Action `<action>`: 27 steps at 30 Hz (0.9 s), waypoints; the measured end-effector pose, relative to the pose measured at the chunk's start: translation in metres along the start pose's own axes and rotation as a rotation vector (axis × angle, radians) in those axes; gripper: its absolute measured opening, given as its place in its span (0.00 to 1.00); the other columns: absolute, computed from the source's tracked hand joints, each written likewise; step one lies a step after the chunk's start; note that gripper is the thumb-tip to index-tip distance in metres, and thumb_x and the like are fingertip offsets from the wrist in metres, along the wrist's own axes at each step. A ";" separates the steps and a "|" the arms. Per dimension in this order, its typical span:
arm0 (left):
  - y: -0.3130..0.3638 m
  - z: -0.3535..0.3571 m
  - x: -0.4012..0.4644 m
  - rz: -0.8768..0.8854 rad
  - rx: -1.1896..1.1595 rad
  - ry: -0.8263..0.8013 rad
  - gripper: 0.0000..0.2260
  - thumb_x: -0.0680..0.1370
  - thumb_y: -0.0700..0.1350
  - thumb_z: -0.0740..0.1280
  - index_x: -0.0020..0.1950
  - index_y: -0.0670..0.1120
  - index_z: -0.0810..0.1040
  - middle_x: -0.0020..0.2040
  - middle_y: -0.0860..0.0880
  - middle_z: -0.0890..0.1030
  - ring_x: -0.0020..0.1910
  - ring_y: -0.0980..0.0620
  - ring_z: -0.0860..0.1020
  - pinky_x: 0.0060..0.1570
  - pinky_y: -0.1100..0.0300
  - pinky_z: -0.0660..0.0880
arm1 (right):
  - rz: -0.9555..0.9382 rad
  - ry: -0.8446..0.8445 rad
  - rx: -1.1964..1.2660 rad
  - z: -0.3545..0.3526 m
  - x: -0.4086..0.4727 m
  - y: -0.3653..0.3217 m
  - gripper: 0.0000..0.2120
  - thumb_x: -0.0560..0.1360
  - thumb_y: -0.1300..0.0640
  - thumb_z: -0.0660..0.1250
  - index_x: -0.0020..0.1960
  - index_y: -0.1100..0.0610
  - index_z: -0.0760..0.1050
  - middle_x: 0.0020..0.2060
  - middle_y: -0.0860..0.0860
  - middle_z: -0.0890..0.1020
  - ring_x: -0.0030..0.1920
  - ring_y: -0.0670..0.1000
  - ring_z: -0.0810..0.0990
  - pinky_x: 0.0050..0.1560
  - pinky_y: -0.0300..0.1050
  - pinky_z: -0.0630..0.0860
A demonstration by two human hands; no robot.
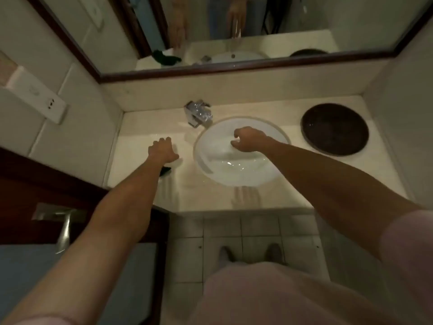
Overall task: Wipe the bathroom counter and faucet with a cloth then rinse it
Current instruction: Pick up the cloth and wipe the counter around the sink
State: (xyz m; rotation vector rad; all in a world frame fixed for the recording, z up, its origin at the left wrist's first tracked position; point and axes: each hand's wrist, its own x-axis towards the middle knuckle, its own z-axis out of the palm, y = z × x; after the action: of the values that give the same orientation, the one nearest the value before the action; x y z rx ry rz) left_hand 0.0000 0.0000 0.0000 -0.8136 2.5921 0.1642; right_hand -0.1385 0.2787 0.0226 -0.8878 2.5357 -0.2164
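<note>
We are finding bare counter [293,184] lying open front and right of the basin [234,177]; faucet [198,113] standing behind-left, dark tray [335,129] filling the right corner.

Bathroom counter, faucet, cloth.
Cream stone counter [145,184], glossy; chrome faucet [198,113] upright at the left rear; dark green cloth [166,170], crumpled, lying on the counter's left part.

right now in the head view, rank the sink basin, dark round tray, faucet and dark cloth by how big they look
1. sink basin
2. dark round tray
3. faucet
4. dark cloth, mostly hidden under the left hand, so its true size is unclear
</note>
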 end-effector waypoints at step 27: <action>-0.081 0.011 -0.015 0.156 -0.639 0.320 0.08 0.72 0.31 0.67 0.44 0.41 0.71 0.41 0.45 0.77 0.40 0.48 0.75 0.32 0.59 0.69 | 0.126 -0.085 0.820 0.077 0.032 -0.082 0.23 0.74 0.44 0.72 0.65 0.54 0.76 0.56 0.55 0.81 0.55 0.56 0.81 0.48 0.47 0.80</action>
State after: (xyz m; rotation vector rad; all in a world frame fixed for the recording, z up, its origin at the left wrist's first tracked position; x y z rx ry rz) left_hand 0.0609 -0.0563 -0.0032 -0.8953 2.9359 1.0236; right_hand -0.0804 0.1946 -0.0341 -0.3917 2.0968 -1.0509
